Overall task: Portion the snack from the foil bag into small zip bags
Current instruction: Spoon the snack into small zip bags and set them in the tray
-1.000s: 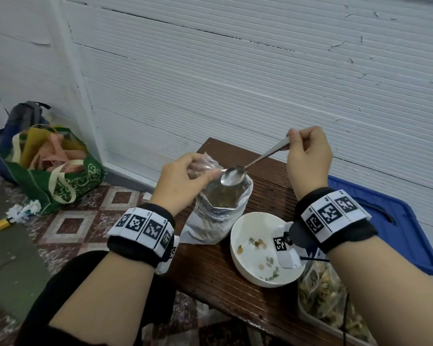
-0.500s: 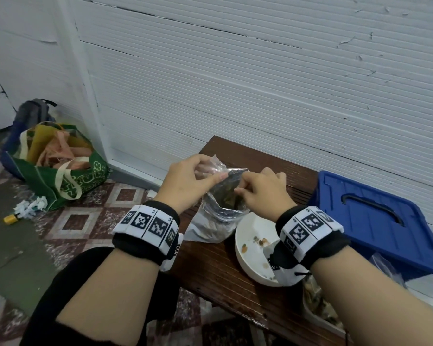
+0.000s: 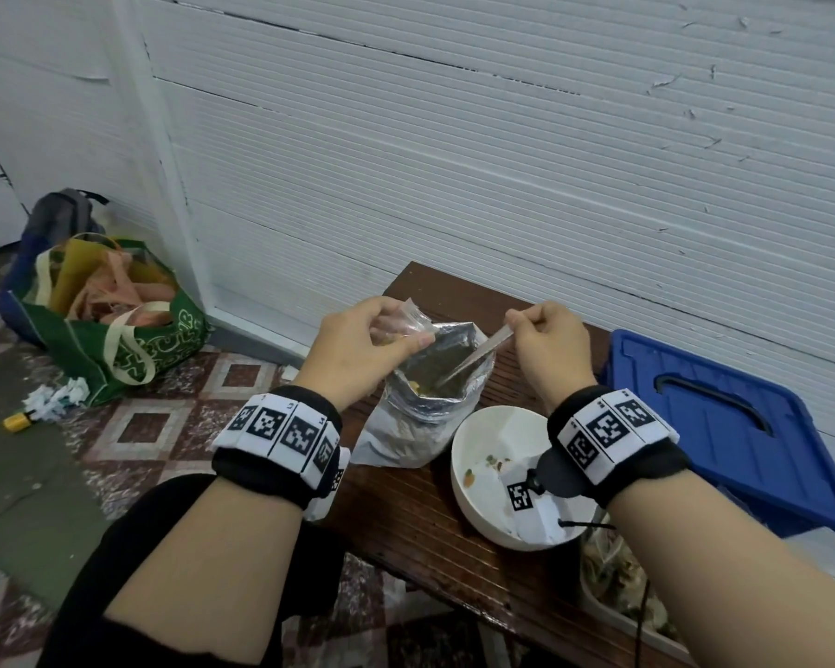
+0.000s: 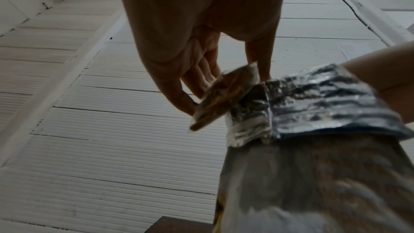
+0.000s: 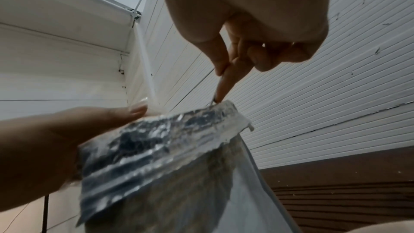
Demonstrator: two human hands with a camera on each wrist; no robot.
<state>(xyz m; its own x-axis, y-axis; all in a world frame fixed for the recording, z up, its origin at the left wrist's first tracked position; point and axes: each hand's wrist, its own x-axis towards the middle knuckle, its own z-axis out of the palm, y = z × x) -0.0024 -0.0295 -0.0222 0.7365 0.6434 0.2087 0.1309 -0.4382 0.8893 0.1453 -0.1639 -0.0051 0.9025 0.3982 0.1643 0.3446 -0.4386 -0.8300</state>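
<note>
Foil bag (image 3: 427,402) upright on counter (image 3: 406,518), mouth open; your left hand (image 3: 357,351) pinches zip bag (image 3: 401,320) at rim, right hand (image 3: 548,351) grips spoon (image 3: 473,359) dipped inside.

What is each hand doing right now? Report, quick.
Left hand: pinching a small zip bag at the foil bag rim.
Right hand: gripping a spoon handle, bowl end down in the foil bag.

You're in a home corner or back room, not a proper kitchen: you sit at a low dark wooden bench (image 3: 454,537) pushed against a white ribbed panel wall (image 3: 502,161) with peeling, cracked paint. Patterned floor tiles (image 3: 141,421), a stuffed green shopping bag (image 3: 136,349), a backpack (image 3: 61,216) and crumpled paper scraps (image 3: 59,395) on the floor, plus a blue plastic bin lid (image 3: 724,436) beside you.
</note>
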